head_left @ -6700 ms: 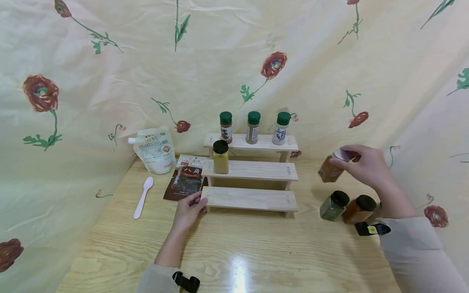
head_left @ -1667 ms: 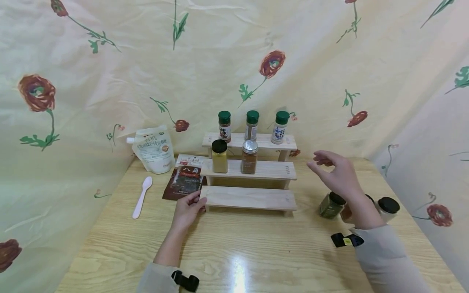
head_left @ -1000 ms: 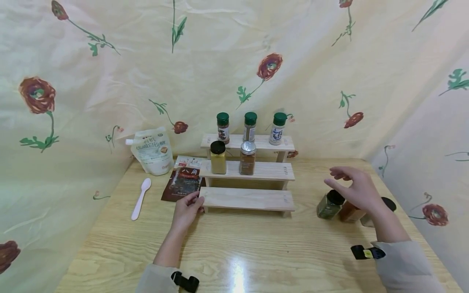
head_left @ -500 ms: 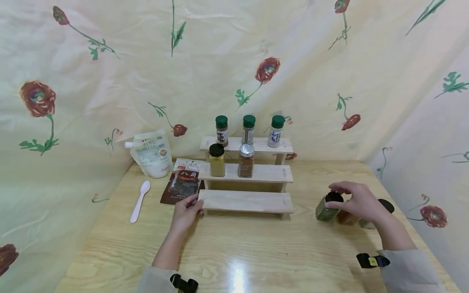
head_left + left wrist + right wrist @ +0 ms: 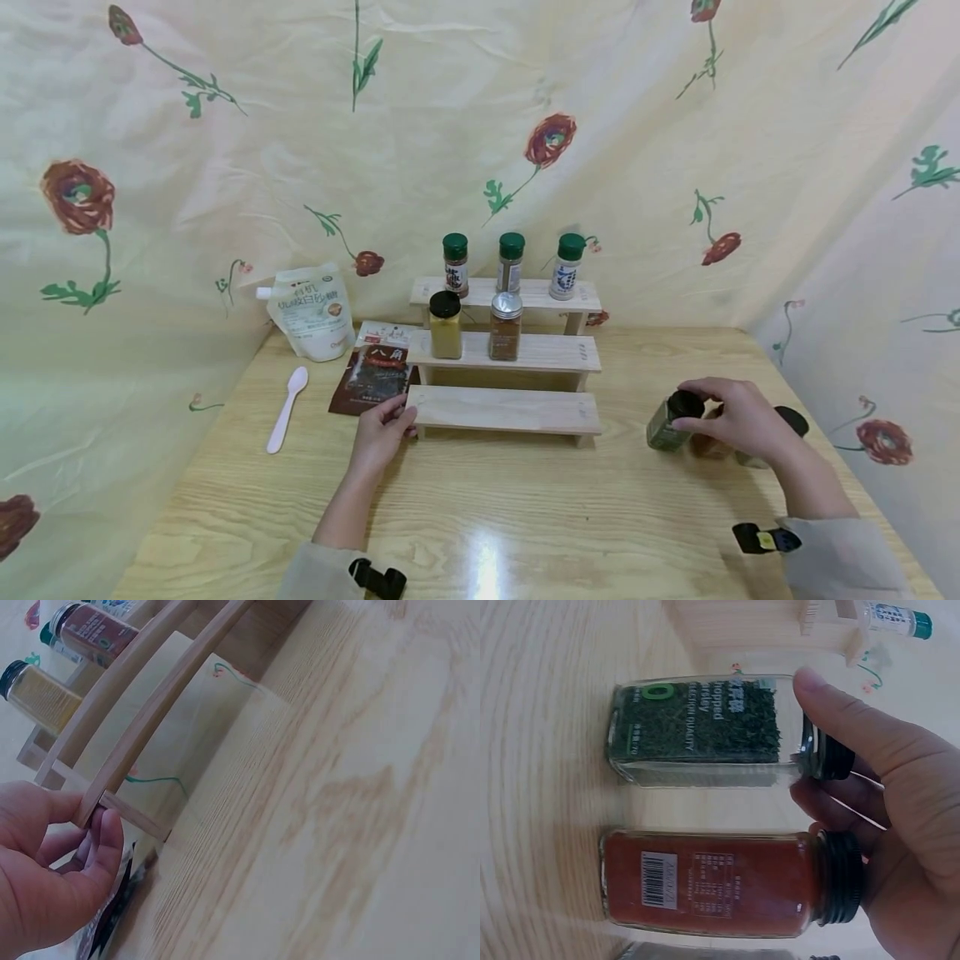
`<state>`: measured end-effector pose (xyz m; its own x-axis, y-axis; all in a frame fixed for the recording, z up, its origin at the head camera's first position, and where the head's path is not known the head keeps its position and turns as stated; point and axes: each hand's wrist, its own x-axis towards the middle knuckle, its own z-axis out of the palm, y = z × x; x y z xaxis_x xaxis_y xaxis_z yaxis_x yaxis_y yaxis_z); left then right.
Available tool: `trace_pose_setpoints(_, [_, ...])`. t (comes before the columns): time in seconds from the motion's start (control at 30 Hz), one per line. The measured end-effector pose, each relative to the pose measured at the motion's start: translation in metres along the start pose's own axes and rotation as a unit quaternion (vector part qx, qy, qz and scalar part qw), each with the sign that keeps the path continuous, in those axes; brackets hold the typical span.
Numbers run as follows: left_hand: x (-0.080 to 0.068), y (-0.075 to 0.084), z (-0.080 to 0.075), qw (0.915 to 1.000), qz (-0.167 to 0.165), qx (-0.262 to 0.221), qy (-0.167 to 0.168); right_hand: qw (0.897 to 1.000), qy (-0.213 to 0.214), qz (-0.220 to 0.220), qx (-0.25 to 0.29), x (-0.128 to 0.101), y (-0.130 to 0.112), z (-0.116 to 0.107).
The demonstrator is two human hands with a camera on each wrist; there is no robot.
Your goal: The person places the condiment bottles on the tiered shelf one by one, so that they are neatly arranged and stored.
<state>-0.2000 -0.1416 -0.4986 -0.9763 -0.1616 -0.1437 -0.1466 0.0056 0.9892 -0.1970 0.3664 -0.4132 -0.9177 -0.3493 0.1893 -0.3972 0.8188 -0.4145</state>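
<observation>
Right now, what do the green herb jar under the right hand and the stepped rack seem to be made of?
Green herb jar: clear, glossy body, probably glass, since the dried flakes show through and it glints; black ribbed cap, likely plastic. The right hand grips it at the cap. Stepped rack: pale unfinished-looking wood, with visible grain; the left hand holds its lowest step.

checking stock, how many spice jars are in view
8. Three green-capped bottles stand on the rack's top step; a yellow jar and brown jar on the middle. By the right hand: green herb jar, red jar, and a partly hidden black-lidded jar.
</observation>
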Motion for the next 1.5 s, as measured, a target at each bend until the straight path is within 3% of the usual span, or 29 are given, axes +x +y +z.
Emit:
trace_pose_setpoints(0.3, [-0.001,-0.003,-0.001,0.9999,0.004,-0.005,-0.009,0.998,0.050,-0.040,-0.019,0.002,0.002,0.005])
trace_pose_setpoints(0.6, [-0.002,-0.002,0.000,0.9998,0.020,-0.008,-0.004,0.993,0.099,-0.063,-0.028,0.019,-0.011,-0.005])
trace_pose_setpoints(0.97, [-0.003,0.000,0.000,0.9997,0.020,-0.014,-0.006,0.992,0.105,-0.066,-0.014,0.043,-0.034,-0.018])
trace_pose_setpoints(1.5, [-0.001,0.001,-0.001,0.9998,0.015,-0.009,-0.004,0.984,0.137,-0.115,-0.013,0.072,-0.052,-0.030])
